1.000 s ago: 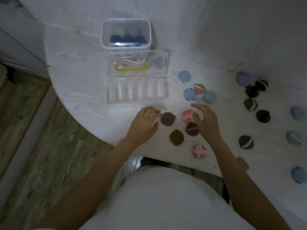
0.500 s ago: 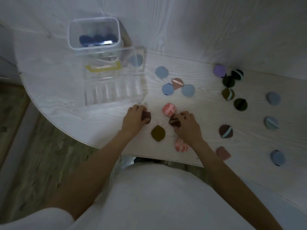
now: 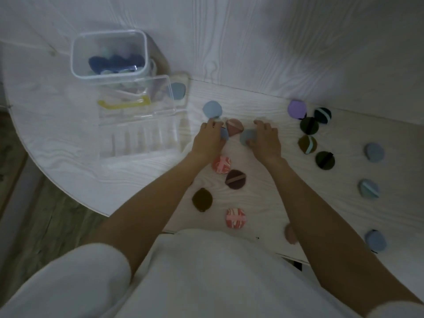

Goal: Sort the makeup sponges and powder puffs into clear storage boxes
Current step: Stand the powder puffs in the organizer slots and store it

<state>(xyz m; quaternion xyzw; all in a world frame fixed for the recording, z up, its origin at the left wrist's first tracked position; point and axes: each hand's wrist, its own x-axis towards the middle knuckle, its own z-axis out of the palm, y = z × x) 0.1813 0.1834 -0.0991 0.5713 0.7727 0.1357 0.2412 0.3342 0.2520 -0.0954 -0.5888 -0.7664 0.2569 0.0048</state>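
Hands, left [image 3: 207, 140] and right [image 3: 266, 141], each grip round soft blue puffs [image 3: 246, 137] on woodgrain table [image 3: 252, 198].

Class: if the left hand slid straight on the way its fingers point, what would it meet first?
Probably the light blue puff lying just beyond the left hand, whose fingertips nearly reach it; depth is unclear.

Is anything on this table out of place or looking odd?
One pink puff lies at the table's near edge, half hidden by the right forearm, where it might get knocked off. The other loose puffs just await sorting.
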